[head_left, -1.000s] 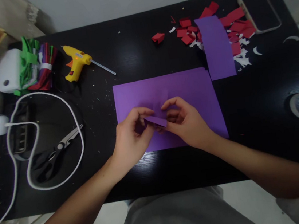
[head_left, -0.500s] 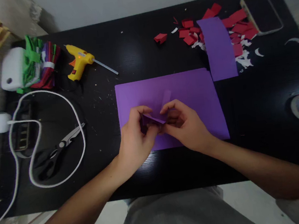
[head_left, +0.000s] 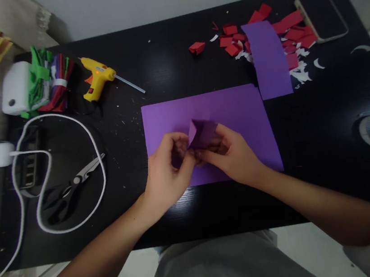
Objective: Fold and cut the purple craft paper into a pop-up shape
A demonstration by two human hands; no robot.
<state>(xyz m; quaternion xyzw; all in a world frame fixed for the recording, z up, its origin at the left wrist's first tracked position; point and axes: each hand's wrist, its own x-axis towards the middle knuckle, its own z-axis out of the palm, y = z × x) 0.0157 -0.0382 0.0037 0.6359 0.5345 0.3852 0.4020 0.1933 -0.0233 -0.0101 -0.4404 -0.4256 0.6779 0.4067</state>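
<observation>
Between both hands is a small folded piece of purple paper (head_left: 202,132), standing up with a crease on its left side. My left hand (head_left: 171,165) pinches its lower left part between thumb and fingers. At the lower right edge, my right hand (head_left: 232,150) grips the same piece, its thumb tip close to the left thumb. Beneath the hands lie larger purple sheets (head_left: 164,114), flat on the black table. A purple paper strip (head_left: 270,61) rests to the upper right, partly over red paper scraps.
A yellow glue gun (head_left: 97,77), black-handled scissors (head_left: 77,180) and a looped white cable (head_left: 95,145) lie on the left. Bundled pipe cleaners (head_left: 57,85) are at the back left. Red folded pieces (head_left: 232,48), a phone (head_left: 322,13) and a tape roll (head_left: 364,133) lie on the right.
The small purple piece, seen nearly edge-on before, now stands upright and shows its folded face. Both hands stay in almost the same place, still gripping it.
</observation>
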